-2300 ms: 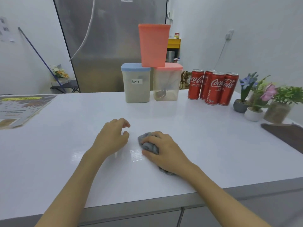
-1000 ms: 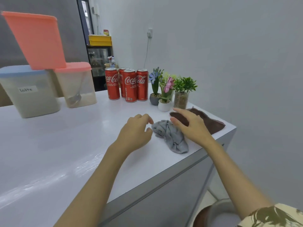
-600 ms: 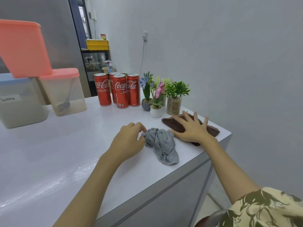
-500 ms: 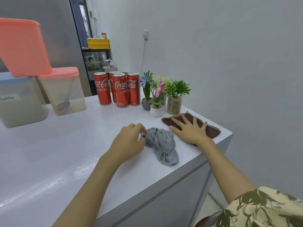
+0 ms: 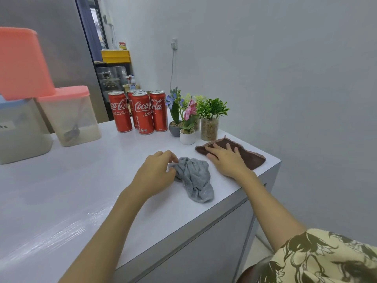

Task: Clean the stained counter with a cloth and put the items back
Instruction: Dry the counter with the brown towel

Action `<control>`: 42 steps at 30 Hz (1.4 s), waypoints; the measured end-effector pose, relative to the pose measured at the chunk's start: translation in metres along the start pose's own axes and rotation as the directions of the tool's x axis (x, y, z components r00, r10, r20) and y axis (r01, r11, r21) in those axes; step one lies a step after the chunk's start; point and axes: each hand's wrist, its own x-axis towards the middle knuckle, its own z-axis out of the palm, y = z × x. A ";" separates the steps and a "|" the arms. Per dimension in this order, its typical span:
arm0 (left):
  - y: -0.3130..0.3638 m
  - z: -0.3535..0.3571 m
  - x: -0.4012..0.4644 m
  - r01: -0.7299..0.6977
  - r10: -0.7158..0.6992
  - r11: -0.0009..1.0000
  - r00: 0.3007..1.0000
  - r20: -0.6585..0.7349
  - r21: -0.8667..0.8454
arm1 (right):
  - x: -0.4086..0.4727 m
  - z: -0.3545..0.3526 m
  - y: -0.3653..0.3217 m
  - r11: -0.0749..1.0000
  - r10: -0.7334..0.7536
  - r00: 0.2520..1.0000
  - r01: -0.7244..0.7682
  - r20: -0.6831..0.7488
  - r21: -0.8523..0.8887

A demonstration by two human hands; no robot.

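Observation:
A crumpled grey cloth [image 5: 194, 180] lies on the white counter [image 5: 71, 190] near its right end. My left hand [image 5: 157, 172] rests beside the cloth's left end, its curled fingertips touching the fabric. A flat brown cloth [image 5: 246, 154] lies at the counter's right corner. My right hand [image 5: 226, 158] lies flat on the brown cloth with straight, spread fingers.
Several red cola cans [image 5: 140, 112] stand at the back. Small potted plants [image 5: 195, 117] stand just behind the brown cloth. Stacked plastic containers [image 5: 67, 115] with pink and blue lids stand at the left. The counter's front edge [image 5: 204, 223] runs close below the cloths.
My right hand let go of the grey cloth and moved right onto the brown cloth, where it now lies flat. The view swung to the counter's right end.

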 end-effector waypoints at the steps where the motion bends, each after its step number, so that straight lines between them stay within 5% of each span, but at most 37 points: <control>1: 0.000 0.000 0.000 0.000 0.000 1.000 1.000 -0.006 -0.005 | 0.000 0.000 0.000 0.999 0.006 0.999 -0.003 -0.044 0.054; 5: 0.003 -0.002 0.004 0.007 -0.010 0.998 0.998 -0.057 -0.057 | -0.006 -0.009 -0.005 0.874 0.097 0.958 0.048 -0.270 0.484; 10: 0.015 -0.005 0.016 -0.034 0.023 0.992 0.995 -0.095 -0.124 | -0.017 -0.037 -0.026 0.717 0.038 0.952 0.186 -0.304 0.672; 15: 0.015 -0.022 0.031 -0.189 0.161 0.955 0.977 -0.139 -0.227 | -0.032 -0.047 -0.057 0.703 -0.268 0.939 0.344 -0.216 0.623; 21: -0.014 -0.047 0.022 -0.082 0.047 0.980 0.981 -0.187 -0.184 | -0.045 -0.037 -0.076 0.770 -0.314 0.944 0.318 -0.105 0.553; 24: -0.029 -0.067 0.010 0.004 -0.068 0.981 0.942 -0.328 -0.193 | -0.044 -0.042 -0.098 0.858 -0.316 0.930 0.365 -0.190 0.360; 28: -0.060 -0.111 -0.019 0.068 -0.140 0.985 0.853 -0.503 -0.158 | -0.041 -0.032 -0.146 0.807 -0.383 0.863 0.486 -0.329 0.337; 31: -0.085 -0.139 -0.060 0.133 -0.170 0.983 0.916 -0.362 -0.127 | -0.046 -0.015 -0.179 0.763 -0.436 0.866 0.500 -0.246 0.410; 33: -0.100 -0.153 -0.094 0.247 -0.247 0.969 0.969 -0.010 -0.016 | -0.052 -0.008 -0.191 0.785 -0.500 0.866 0.449 0.009 0.427; 35: -0.104 -0.155 -0.116 0.309 -0.304 0.950 0.887 0.347 0.043 | -0.059 -0.013 -0.189 0.831 -0.513 0.817 0.396 0.263 0.390; 36: -0.104 -0.156 -0.123 0.322 -0.316 0.945 0.855 0.411 0.056 | -0.061 -0.016 -0.191 0.846 -0.499 0.812 0.381 0.302 0.374; 42: -0.094 -0.105 -0.082 0.189 -0.193 0.975 0.981 0.029 0.116 | -0.047 -0.020 -0.211 0.794 -0.296 0.953 0.282 -0.062 0.539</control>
